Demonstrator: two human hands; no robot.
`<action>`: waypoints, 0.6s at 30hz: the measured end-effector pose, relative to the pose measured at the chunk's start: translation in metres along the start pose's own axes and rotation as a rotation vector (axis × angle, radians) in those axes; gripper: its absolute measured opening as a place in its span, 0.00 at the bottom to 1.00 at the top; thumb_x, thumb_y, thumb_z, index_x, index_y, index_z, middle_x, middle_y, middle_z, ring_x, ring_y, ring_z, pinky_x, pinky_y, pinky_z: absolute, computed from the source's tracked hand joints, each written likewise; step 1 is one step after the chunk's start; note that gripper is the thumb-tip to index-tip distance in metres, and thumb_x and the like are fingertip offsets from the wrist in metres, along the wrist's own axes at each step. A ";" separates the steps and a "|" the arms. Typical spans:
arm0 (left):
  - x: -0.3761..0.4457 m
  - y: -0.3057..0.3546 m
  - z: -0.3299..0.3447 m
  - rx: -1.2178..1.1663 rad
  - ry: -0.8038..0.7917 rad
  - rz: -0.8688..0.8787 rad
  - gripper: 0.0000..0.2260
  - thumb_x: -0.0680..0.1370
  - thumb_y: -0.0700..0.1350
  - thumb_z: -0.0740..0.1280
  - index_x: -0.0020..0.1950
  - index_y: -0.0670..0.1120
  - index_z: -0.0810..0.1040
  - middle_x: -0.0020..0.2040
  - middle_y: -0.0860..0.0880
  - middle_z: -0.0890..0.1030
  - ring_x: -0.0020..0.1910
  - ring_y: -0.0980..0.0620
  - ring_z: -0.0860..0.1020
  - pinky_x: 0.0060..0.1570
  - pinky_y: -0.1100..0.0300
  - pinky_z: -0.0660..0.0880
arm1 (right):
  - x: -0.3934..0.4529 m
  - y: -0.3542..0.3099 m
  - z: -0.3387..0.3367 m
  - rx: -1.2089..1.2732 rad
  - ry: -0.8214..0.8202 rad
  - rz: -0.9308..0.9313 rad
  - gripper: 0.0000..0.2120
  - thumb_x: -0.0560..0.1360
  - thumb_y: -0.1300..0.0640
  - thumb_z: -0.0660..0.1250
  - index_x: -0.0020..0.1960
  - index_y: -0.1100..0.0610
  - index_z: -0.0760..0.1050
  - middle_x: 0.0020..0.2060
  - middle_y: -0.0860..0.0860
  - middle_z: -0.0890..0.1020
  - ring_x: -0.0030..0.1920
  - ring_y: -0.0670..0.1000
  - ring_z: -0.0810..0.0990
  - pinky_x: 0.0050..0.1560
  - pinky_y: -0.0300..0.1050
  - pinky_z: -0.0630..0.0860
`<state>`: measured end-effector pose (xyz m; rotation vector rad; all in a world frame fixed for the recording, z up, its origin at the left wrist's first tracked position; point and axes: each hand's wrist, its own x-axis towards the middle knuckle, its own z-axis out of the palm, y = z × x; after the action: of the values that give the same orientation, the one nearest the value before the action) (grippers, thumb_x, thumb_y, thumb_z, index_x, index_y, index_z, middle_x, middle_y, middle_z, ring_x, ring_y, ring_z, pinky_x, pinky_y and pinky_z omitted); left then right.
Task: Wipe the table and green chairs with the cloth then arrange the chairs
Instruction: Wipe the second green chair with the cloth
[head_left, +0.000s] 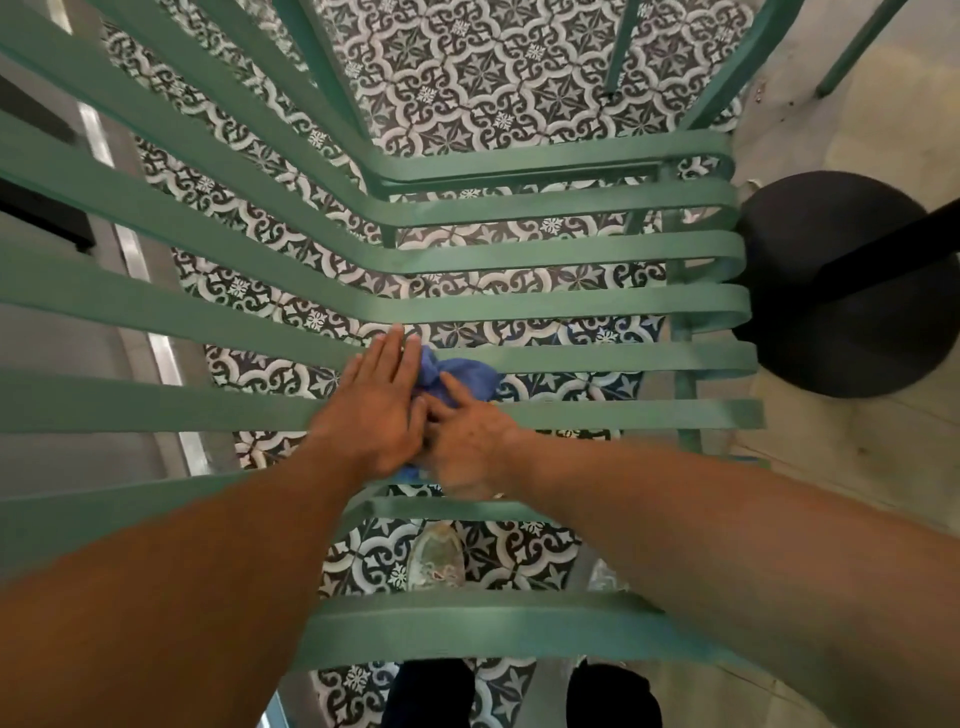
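A green slatted metal chair (571, 306) fills the view from directly above, its seat slats running to the right and its back slats to the left. A crumpled blue cloth (462, 376) lies on the seat slats near the bend. My left hand (379, 405) lies flat with straight fingers on the cloth's left part and a slat. My right hand (467, 441) has its fingers curled into the cloth and pinches it. Both hands touch each other over the cloth.
Patterned black-and-white floor tiles (467, 78) show through the slats. A round black table base (841, 280) with its post stands right of the chair. Another green chair's legs (623, 47) are at the top. My shoes (436, 558) are under the seat's near edge.
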<state>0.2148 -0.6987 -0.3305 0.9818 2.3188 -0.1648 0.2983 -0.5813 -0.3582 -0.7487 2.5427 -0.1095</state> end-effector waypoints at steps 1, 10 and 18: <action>-0.001 0.001 -0.001 0.015 0.072 0.032 0.29 0.81 0.55 0.41 0.79 0.45 0.37 0.79 0.46 0.36 0.77 0.51 0.37 0.76 0.54 0.39 | -0.003 0.004 -0.001 0.055 0.049 0.006 0.26 0.80 0.44 0.49 0.76 0.47 0.57 0.76 0.55 0.58 0.77 0.59 0.49 0.72 0.69 0.42; -0.011 0.037 0.055 -0.048 -0.138 -0.259 0.32 0.83 0.57 0.45 0.77 0.42 0.32 0.77 0.43 0.32 0.77 0.45 0.34 0.76 0.48 0.39 | -0.139 0.112 0.051 0.171 0.163 0.705 0.33 0.78 0.40 0.40 0.77 0.58 0.53 0.77 0.60 0.55 0.77 0.59 0.50 0.73 0.61 0.44; -0.006 0.131 0.030 -0.460 -0.120 -0.648 0.30 0.82 0.45 0.57 0.78 0.35 0.46 0.79 0.37 0.48 0.75 0.37 0.58 0.70 0.46 0.63 | -0.125 0.107 0.054 0.268 0.200 0.833 0.29 0.77 0.39 0.33 0.74 0.51 0.31 0.75 0.54 0.35 0.74 0.54 0.32 0.73 0.60 0.33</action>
<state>0.3230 -0.6184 -0.3358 -0.0166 2.3305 0.0535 0.3633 -0.4218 -0.3747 0.4603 2.7313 -0.2421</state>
